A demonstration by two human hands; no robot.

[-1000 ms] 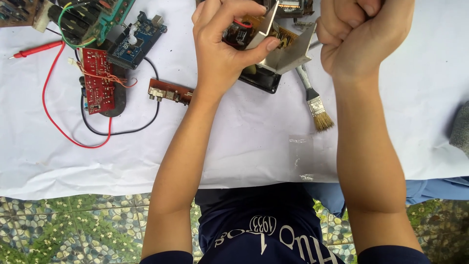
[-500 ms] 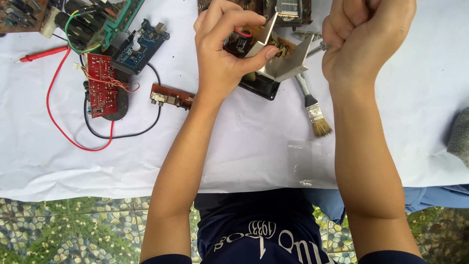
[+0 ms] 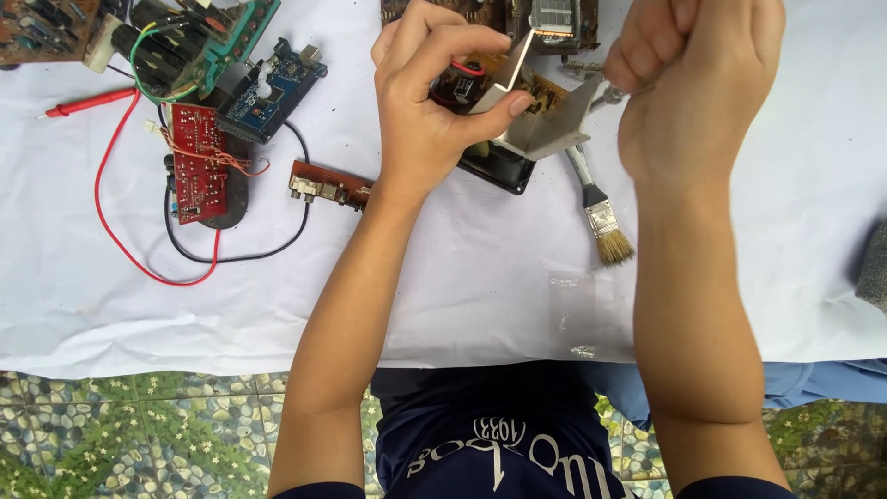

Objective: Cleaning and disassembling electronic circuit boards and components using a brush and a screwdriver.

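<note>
My left hand [image 3: 427, 102] grips a brown circuit board with a bent silver metal bracket [image 3: 545, 125], thumb pressed on the bracket's edge, held just above the white cloth. My right hand [image 3: 693, 83] is closed in a fist around a thin metal tool [image 3: 591, 85] whose tip meets the bracket from the right. A black part [image 3: 499, 166] shows under the bracket. What kind of tool it is stays hidden inside the fist.
A paintbrush [image 3: 601, 208] lies below the bracket. On the white cloth [image 3: 462, 277] at left lie a red board [image 3: 196, 162], a blue board [image 3: 273, 88], a small brown board [image 3: 328, 187], red and black wires and a red probe [image 3: 88, 102]. A clear plastic bag [image 3: 573, 305] lies near the front edge.
Both hands have shifted slightly up and right in the view with the board; the right fist stays closed against the bracket. Nothing was let go.
</note>
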